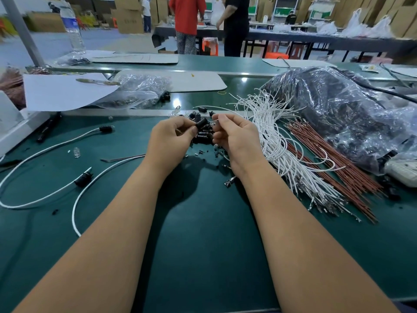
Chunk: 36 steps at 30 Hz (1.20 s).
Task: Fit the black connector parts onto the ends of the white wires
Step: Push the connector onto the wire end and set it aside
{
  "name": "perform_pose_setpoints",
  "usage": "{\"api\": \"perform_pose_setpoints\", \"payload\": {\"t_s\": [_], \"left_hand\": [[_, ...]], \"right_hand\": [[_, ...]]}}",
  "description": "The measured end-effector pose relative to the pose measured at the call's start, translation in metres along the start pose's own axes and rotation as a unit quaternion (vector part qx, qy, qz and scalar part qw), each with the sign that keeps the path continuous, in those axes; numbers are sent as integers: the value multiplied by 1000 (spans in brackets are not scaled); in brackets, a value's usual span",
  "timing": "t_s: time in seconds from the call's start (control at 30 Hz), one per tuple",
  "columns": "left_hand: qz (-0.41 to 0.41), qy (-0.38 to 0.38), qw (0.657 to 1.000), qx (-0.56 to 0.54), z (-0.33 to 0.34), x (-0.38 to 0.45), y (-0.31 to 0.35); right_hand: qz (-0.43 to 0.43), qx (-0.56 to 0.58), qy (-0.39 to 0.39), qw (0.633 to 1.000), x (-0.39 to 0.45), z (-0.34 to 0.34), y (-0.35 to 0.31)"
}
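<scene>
My left hand (pixel 172 137) pinches a black connector part (pixel 201 123) between thumb and fingers, above a small heap of black connector parts (pixel 204 135) on the green table. My right hand (pixel 233 135) pinches the end of a thin white wire (pixel 214 120) just right of that part; the wire tip points at the connector. A big bundle of white wires (pixel 277 136) with metal terminals lies to the right of my right hand. Two white wires with black connectors fitted (pixel 84 178) lie at the left.
Red-brown wires (pixel 334 168) lie beside the white bundle. A large clear plastic bag of dark parts (pixel 338 109) fills the right. A smaller bag (pixel 137 92) and white sheets (pixel 58 91) lie at the far left. People stand at tables beyond.
</scene>
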<state>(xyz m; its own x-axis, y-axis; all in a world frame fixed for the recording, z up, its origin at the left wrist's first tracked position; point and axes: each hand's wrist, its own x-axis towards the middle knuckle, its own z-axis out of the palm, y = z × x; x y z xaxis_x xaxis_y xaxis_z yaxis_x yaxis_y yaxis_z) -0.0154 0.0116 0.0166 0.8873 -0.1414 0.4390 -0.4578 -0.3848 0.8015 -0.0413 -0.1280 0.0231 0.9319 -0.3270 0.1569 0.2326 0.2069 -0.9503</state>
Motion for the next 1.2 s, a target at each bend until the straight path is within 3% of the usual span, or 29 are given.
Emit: {"api": "perform_pose_setpoints", "payload": {"t_s": [0.37, 0.77, 1.2], "left_hand": [[2, -20, 1000, -8, 0, -3, 4], [15, -10, 999, 29, 1, -1, 0], [32, -24, 999, 16, -3, -2, 1]], "right_hand": [[15, 5, 7, 1000, 2, -4, -1], [-26, -95, -3, 995, 0, -4, -2], [-2, -108, 4, 994, 1, -4, 2]]}}
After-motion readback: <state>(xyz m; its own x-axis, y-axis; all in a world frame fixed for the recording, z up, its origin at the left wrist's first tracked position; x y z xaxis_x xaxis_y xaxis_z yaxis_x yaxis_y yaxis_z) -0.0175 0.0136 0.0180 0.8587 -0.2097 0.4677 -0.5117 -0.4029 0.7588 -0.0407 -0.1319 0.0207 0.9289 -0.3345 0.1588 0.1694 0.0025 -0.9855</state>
